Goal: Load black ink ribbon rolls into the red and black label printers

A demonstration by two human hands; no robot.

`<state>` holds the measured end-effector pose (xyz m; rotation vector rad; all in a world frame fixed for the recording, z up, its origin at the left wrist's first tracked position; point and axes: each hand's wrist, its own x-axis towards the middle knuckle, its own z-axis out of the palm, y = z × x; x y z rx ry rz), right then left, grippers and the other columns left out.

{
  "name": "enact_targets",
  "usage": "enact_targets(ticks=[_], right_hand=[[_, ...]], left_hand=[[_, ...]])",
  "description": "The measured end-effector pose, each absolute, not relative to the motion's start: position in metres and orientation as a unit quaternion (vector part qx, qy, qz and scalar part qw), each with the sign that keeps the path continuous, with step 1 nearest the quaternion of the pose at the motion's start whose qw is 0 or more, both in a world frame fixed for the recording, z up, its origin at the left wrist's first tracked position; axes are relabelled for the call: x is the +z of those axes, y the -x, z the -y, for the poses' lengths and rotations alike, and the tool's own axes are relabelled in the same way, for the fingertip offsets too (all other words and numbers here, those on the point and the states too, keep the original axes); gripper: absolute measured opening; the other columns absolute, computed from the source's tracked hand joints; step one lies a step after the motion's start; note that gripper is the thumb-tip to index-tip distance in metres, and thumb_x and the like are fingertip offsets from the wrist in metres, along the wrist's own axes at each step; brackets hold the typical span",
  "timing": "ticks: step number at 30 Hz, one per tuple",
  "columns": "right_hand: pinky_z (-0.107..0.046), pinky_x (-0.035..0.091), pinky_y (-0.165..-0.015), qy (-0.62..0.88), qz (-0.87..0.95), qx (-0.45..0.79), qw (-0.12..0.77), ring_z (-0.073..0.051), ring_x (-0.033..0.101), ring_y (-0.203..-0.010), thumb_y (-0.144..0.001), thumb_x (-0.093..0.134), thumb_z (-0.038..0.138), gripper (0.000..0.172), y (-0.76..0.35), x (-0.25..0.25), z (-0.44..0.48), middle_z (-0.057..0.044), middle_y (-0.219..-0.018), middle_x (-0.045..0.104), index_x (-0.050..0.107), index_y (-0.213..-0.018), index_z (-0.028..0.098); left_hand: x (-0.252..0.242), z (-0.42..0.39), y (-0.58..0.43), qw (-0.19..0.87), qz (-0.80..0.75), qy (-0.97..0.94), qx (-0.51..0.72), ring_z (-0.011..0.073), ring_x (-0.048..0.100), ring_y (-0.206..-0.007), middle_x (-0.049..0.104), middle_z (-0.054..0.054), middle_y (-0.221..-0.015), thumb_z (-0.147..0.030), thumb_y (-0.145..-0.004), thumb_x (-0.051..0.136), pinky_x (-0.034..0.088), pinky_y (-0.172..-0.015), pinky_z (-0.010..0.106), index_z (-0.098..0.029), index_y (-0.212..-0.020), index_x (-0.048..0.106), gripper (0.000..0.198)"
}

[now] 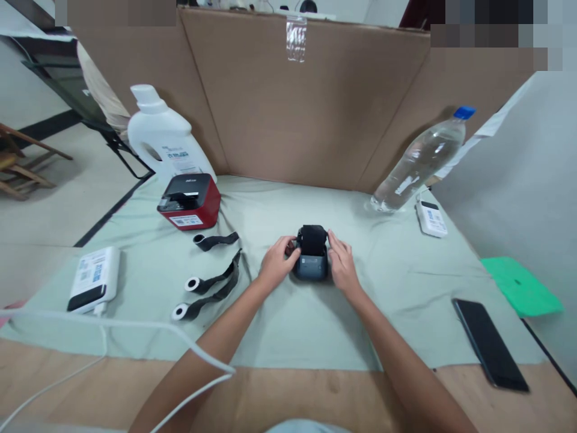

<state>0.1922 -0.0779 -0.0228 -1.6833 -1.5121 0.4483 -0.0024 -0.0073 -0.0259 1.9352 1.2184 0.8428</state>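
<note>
A small dark label printer (311, 268) stands on the pale green cloth in front of me. A wide black strip (312, 239) lies over its top. My left hand (279, 258) is closed against the printer's left side, its thumb and fingers at the upper edge. On the other side my right hand (343, 260) presses its fingers along the printer's upper right edge. To the left lie three partly unrolled black paper rolls: one at the back (201, 242), a middle one (193, 284) and a front one (181, 311).
A red and black box-shaped device (198, 204) sits back left before a white jug (166, 135). White power banks lie left (95, 276) and right (431, 218). A water bottle (417, 162) leans on the cardboard wall (288, 114). A phone (489, 343) lies front right; a white cable (180, 331) crosses front left.
</note>
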Motion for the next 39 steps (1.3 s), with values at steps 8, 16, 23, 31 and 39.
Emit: enact_targets(ticks=[8,16,23,31,39], right_hand=[[-0.051,0.033,-0.118,0.663,0.598,0.25,0.374,-0.028,0.049,-0.137,-0.099,0.031,0.052,0.06,-0.213,-0.006,0.022,-0.007,-0.146,0.06,0.062,-0.14,0.022],[-0.037,0.053,-0.083,0.68,0.568,0.189,0.424,-0.021,0.065,-0.081,-0.088,0.054,0.043,0.05,-0.215,0.003,0.025,-0.012,-0.11,0.074,0.071,-0.125,0.013],[-0.031,0.047,-0.086,0.682,0.691,0.162,0.179,-0.019,0.062,-0.085,-0.085,0.063,0.025,0.025,-0.21,0.027,0.019,-0.009,-0.096,0.065,0.082,-0.102,0.022],[-0.037,0.045,-0.085,0.712,0.694,0.101,-0.024,-0.032,0.059,-0.109,-0.085,0.068,0.029,0.027,-0.18,0.047,0.01,-0.017,-0.118,0.063,0.078,-0.109,0.023],[-0.03,0.041,-0.076,0.697,0.709,0.095,0.054,-0.022,0.058,-0.091,-0.081,0.062,0.012,0.022,-0.184,0.071,0.024,-0.012,-0.109,0.062,0.063,-0.102,0.017]], left_hand=[[-0.029,0.016,0.007,0.237,-0.288,-0.857,0.357,0.0203,0.06,-0.092,0.063,0.008,-0.097,-0.024,-0.091,0.056,0.047,-0.086,0.034,-0.022,-0.105,0.075,0.024],[-0.032,0.018,0.007,0.143,-0.204,-0.878,0.408,0.016,0.057,-0.074,0.062,0.003,-0.08,-0.017,-0.086,0.059,0.041,-0.071,0.032,-0.022,-0.096,0.077,0.021],[-0.032,0.019,0.006,0.125,-0.204,-0.883,0.404,0.0157,0.058,-0.073,0.064,0.003,-0.079,-0.019,-0.09,0.057,0.042,-0.072,0.032,-0.022,-0.094,0.075,0.019],[-0.034,0.018,0.006,0.124,-0.196,-0.879,0.417,0.016,0.059,-0.075,0.065,0.003,-0.079,-0.019,-0.089,0.057,0.042,-0.071,0.031,-0.021,-0.092,0.075,0.018],[-0.031,0.018,0.006,0.189,-0.212,-0.841,0.461,0.0159,0.06,-0.076,0.065,0.004,-0.082,-0.019,-0.09,0.056,0.046,-0.073,0.03,-0.021,-0.095,0.073,0.018]])
